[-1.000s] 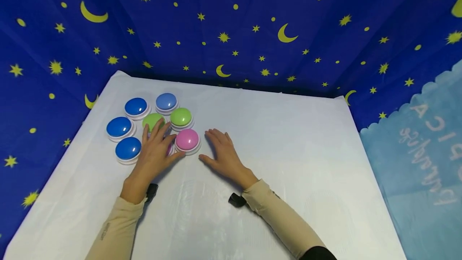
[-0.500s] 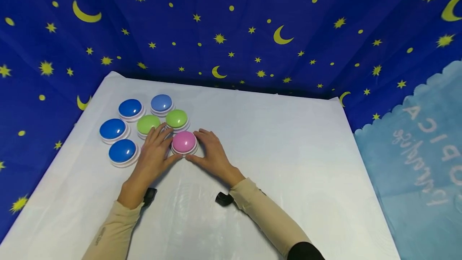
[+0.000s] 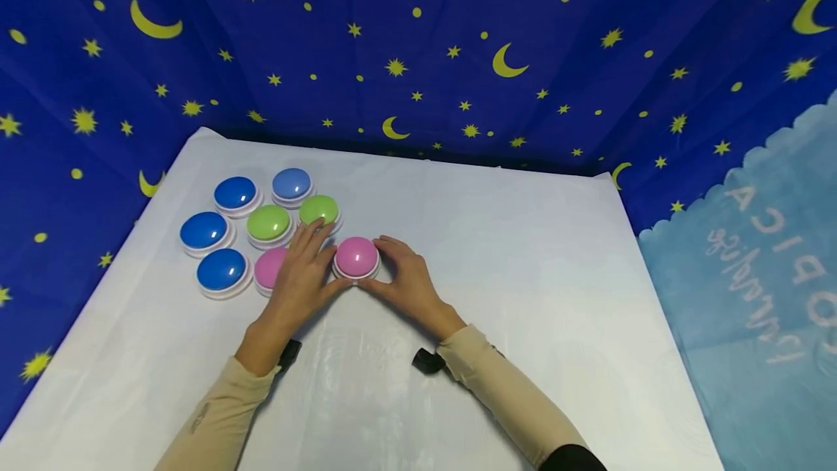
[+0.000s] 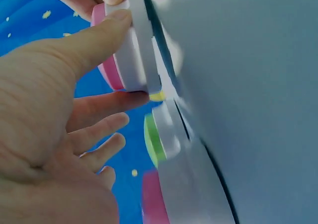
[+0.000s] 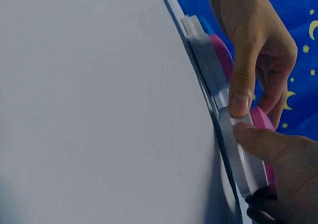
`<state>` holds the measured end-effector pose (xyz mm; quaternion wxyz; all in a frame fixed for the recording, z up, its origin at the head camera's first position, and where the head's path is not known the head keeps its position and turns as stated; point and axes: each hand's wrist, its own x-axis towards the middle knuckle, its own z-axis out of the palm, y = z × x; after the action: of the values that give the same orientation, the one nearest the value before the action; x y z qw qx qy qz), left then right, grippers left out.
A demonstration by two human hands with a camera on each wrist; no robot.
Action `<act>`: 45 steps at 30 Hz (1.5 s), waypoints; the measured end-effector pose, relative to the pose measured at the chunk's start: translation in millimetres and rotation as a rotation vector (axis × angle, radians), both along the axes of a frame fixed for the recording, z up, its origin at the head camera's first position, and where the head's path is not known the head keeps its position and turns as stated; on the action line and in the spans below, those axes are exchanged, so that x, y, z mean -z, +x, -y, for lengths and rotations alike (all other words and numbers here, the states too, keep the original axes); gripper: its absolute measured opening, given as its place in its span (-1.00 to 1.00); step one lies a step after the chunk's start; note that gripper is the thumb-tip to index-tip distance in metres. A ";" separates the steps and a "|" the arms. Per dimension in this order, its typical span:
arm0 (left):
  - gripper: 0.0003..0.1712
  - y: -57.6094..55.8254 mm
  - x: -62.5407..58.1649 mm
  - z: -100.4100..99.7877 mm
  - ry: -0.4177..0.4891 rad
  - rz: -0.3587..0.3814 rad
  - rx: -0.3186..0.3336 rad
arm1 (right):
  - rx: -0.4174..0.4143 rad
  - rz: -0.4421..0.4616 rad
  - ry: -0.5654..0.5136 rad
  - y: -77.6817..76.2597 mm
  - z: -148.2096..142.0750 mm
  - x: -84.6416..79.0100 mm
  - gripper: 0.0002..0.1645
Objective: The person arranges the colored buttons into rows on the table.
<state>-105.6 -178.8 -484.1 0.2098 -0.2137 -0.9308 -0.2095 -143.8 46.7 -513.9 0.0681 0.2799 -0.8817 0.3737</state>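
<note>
Both hands hold one round push button with a pink dome (image 3: pixel 356 257) and a white base between them, at the front right of a group of similar buttons. My left hand (image 3: pixel 296 282) has its thumb and index finger at the left side of the base; its other fingers stretch loosely toward the group. From the right, my right hand (image 3: pixel 413 286) grips the same base with thumb and fingers. In the left wrist view the white base (image 4: pixel 133 67) stands between thumb and index finger. A second pink button (image 3: pixel 268 269) is partly hidden behind my left hand.
Two green buttons, one left (image 3: pixel 268 222) and one right (image 3: pixel 319 208), sit behind my left hand. Several blue buttons (image 3: pixel 221 269) stand at the left, with a lighter blue one (image 3: pixel 291 183) at the back. Dark blue starry cloth (image 3: pixel 418 57) hangs behind the white table (image 3: pixel 510 253).
My right hand has come in from the right and taken hold of the pink button. Both hands have shifted it right, away from the group, and the second pink button now shows.
</note>
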 end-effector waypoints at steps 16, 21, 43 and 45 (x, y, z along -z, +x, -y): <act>-0.30 -37.6 9.7 -41.1 0.237 0.161 -0.009 | 0.015 -0.012 0.000 -37.5 -38.6 -2.2 -0.18; -0.29 -54.9 15.8 -52.3 0.304 0.239 -0.043 | 0.040 -0.003 -0.004 -53.0 -46.5 -3.5 -0.17; -0.29 -90.1 29.4 -70.1 0.459 0.294 -0.136 | 0.145 0.031 -0.051 -87.5 -42.7 6.0 -0.14; -0.28 -90.5 29.9 -69.0 0.461 0.293 -0.141 | 0.137 0.028 -0.053 -87.5 -41.6 6.9 -0.14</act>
<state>-196.1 -109.8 -514.0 0.1300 -0.0626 -0.8916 -0.4292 -231.4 88.2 -520.8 0.0885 0.2115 -0.8895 0.3952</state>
